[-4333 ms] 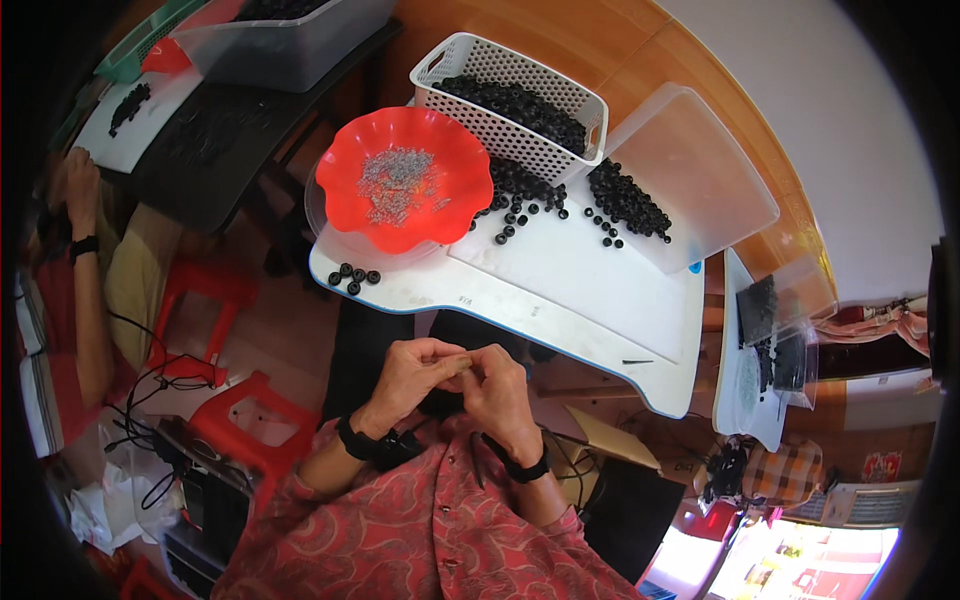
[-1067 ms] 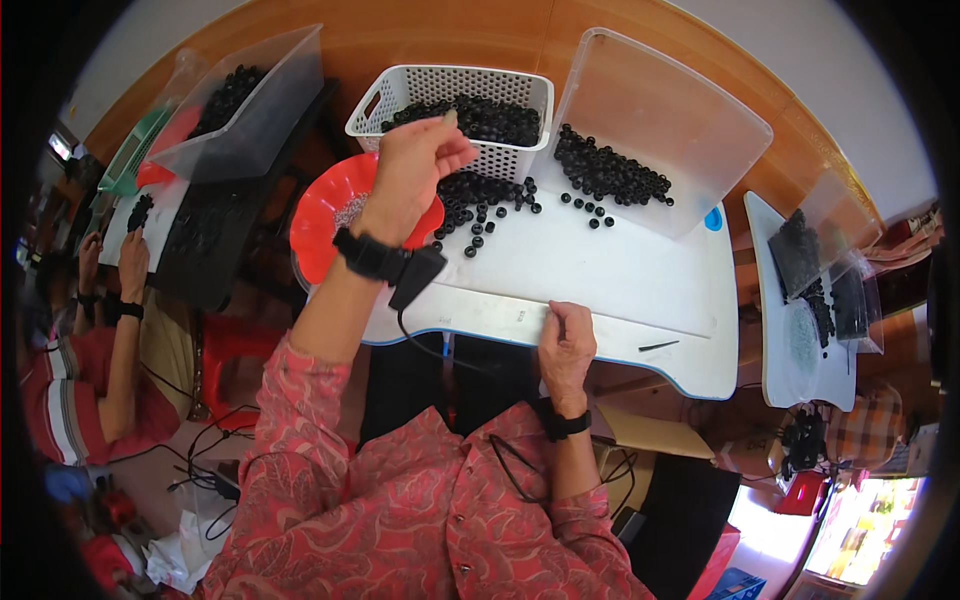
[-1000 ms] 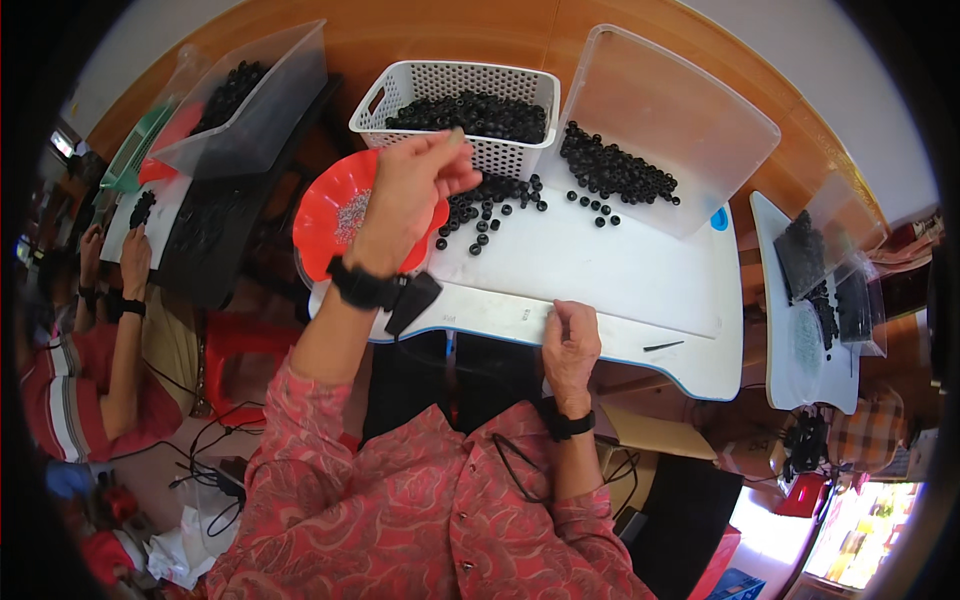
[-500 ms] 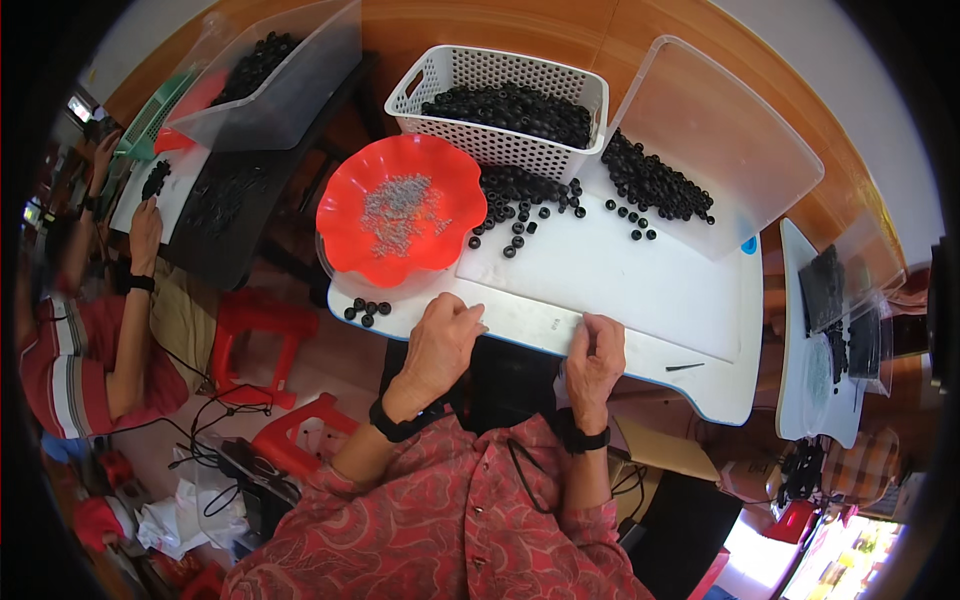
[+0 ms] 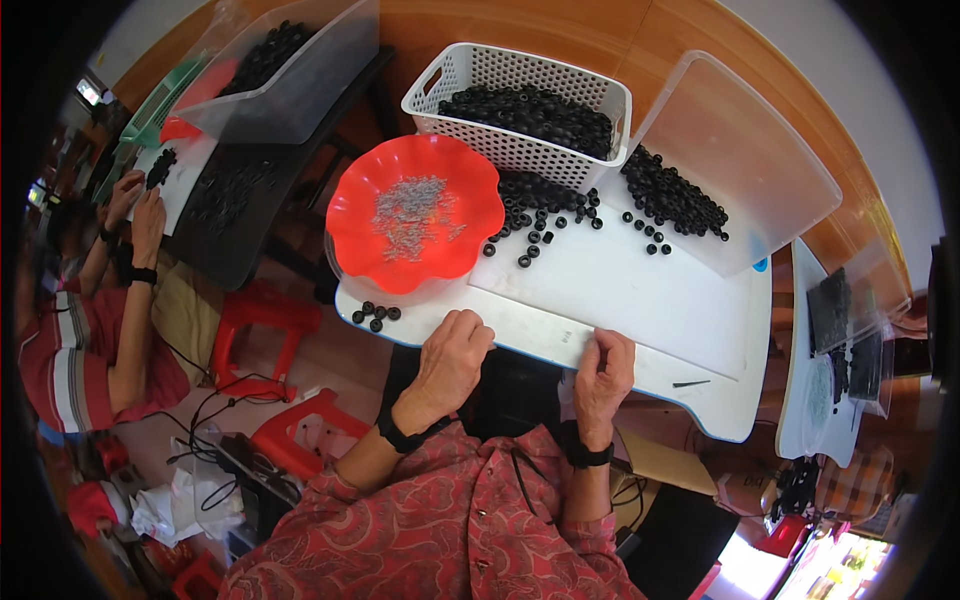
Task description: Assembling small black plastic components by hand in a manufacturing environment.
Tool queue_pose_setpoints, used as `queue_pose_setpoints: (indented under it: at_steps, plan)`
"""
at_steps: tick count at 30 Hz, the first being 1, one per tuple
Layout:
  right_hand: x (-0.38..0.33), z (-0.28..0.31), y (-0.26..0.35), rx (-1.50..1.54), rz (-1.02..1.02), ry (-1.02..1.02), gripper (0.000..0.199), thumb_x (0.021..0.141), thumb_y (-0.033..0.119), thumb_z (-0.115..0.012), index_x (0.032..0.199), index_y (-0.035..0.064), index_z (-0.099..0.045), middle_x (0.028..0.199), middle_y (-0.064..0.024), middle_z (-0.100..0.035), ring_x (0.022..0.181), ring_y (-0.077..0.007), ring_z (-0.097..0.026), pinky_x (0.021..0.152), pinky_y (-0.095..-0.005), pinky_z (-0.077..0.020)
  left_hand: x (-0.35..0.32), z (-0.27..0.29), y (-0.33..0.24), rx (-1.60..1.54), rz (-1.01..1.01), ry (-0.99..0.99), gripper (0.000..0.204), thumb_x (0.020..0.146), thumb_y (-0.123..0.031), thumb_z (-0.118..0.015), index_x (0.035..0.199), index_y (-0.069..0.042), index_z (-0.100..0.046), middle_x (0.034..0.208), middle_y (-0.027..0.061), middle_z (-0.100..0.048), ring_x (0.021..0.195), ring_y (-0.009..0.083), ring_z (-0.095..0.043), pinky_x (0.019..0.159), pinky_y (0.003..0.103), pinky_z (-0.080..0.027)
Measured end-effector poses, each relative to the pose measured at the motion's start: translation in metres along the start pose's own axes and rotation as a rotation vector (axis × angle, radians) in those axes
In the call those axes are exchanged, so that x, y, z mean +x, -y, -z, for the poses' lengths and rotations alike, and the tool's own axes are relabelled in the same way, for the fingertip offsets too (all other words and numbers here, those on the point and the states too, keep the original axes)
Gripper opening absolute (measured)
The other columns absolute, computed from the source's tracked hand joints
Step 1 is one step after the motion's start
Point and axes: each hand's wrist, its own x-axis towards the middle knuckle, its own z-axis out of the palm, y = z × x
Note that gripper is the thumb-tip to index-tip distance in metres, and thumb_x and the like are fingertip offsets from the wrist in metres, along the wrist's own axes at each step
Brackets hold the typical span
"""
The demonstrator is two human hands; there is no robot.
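At the front edge of the white table (image 5: 660,370), my left hand (image 5: 452,362) rests with its fingers curled in. My right hand (image 5: 603,368) is a little way to the right, its fingers bent and thumb drawn close. Anything inside either hand is hidden. Several small black ring-shaped pieces (image 5: 376,312) lie to the left of my left hand. Beyond them a red wavy-rimmed bowl (image 5: 350,230) holds many tiny grey metal-looking bits (image 5: 410,212). A thin dark pointed tool (image 5: 691,383) lies right of my right hand.
A white perforated basket (image 5: 500,152) full of black pieces stands at the back. More black pieces (image 5: 680,195) spill from a tilted clear bin (image 5: 770,150). Another person (image 5: 85,350) works at a dark table on the left. Red stools (image 5: 262,335) stand between us.
The view has shifted slightly, so the table sits a little farther right and lower. Both my hands stay curled at the table edge. The other person's hands have come together.
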Motion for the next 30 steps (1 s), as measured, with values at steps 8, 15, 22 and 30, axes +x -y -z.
queue_pose_setpoints:
  at_steps: [8, 15, 22, 30]
  plan:
    - [-0.009, 0.001, 0.046, 0.112, 0.069, 0.149, 0.019, 0.083, -0.006, -0.065, 0.101, 0.0016, -0.066, 0.096, -0.0145, -0.063, 0.083, -0.0282, -0.064, 0.07, -0.0338, -0.0526, -0.003, 0.002, 0.002, -0.231, 0.038, -0.094, 0.015, 0.083, 0.001, -0.067, 0.097, -0.001, -0.064, 0.083, 0.0081, -0.061, 0.073, 0.0227, -0.062, 0.063, 0.033, -0.05]
    - [-0.019, -0.01, 0.069, 0.552, -0.151, 0.445, 0.019, 0.089, 0.0, -0.065, 0.108, 0.0019, -0.067, 0.094, -0.0107, -0.065, 0.084, -0.0192, -0.064, 0.072, -0.0287, -0.0505, -0.007, 0.009, -0.009, -1.176, 0.592, 0.172, 0.029, 0.094, -0.002, -0.061, 0.122, 0.002, -0.058, 0.091, 0.0048, -0.067, 0.067, 0.0054, -0.058, 0.06, 0.018, -0.05]
    - [-0.023, -0.013, 0.062, 0.604, -0.172, 0.469, 0.013, 0.089, 0.001, -0.066, 0.103, 0.0009, -0.067, 0.095, -0.009, -0.064, 0.083, -0.0158, -0.061, 0.072, -0.0263, -0.0492, -0.007, 0.008, -0.008, -1.204, 0.576, 0.203, 0.033, 0.094, -0.003, -0.061, 0.127, 0.002, -0.055, 0.087, 0.0046, -0.067, 0.065, 0.0062, -0.058, 0.059, 0.019, -0.05]
    - [-0.02, -0.011, 0.062, 0.571, -0.222, 0.452, 0.005, 0.089, -0.001, -0.065, 0.094, 0.0, -0.063, 0.093, -0.0071, -0.062, 0.078, -0.0128, -0.059, 0.069, -0.0243, -0.0478, 0.003, 0.013, -0.013, -1.002, 0.556, 0.196, 0.023, 0.093, -0.004, -0.063, 0.116, 0.001, -0.064, 0.084, 0.0036, -0.067, 0.064, 0.0062, -0.059, 0.058, 0.021, -0.049]
